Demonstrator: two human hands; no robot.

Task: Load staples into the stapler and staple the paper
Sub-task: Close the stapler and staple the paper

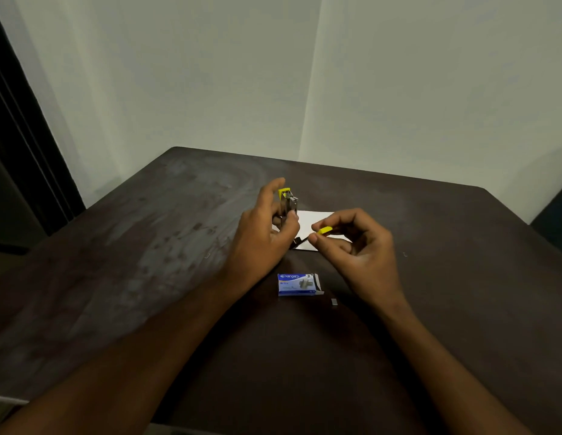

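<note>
Starting nearest: the Kangaro staple box (295, 284) lies flat on the table (147, 246) between the forearms, with the flap at its right end open so the strips are within reach. A short staple strip (334, 302) lies just right of the box, apart from it. Neither is in a hand, so I judge the loading not done.

Next out: the left hand (260, 243) grips the stapler (289, 202), fingers and thumb curled round the metal body. It is held upright with the yellow end on top, probably to present the magazine channel. The right hand (358, 246) pinches a small yellow piece (324, 230) between thumb and forefinger, just right of the stapler's lower end. It looks like the pusher drawn out of the magazine, but the link between them is blurred and I can't confirm it.

Behind the hands: the white paper (317, 219) lies flat, partly hidden by both hands, likely parked there for stapling afterwards.

Room to move: bare tabletop lies to either side of the hands. The far table edge is well beyond the paper, with the wall (398, 105) right behind it.
</note>
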